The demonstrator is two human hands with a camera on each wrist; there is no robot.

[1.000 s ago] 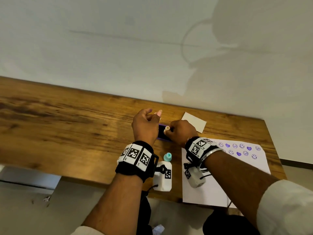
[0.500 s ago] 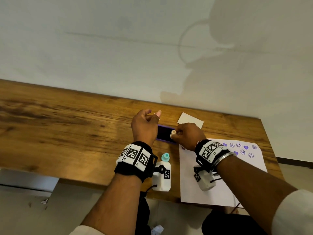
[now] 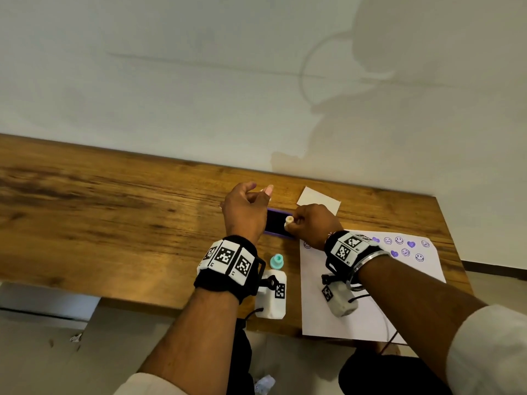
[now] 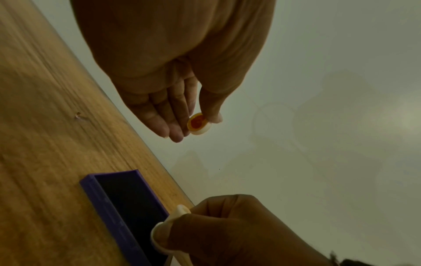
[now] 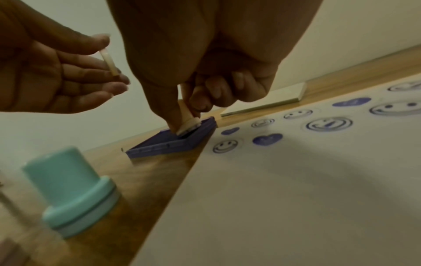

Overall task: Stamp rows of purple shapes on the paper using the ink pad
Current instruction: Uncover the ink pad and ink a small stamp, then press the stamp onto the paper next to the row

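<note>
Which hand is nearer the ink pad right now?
Right. The right hand presses a stamp onto the ink pad; the left hand is raised beside it, pinching a small cap.

**Stamp back on the pad's right end**

Your right hand [image 3: 312, 223] has shifted within the last second: first over the middle of the ink pad [image 3: 275, 222], then drawn toward the paper [image 3: 368, 309] at right of frame, now nudged back left. The cream stamp [image 5: 189, 122] you pinch presses its face onto the pad's right end. The view has tilted slightly, too.
</note>
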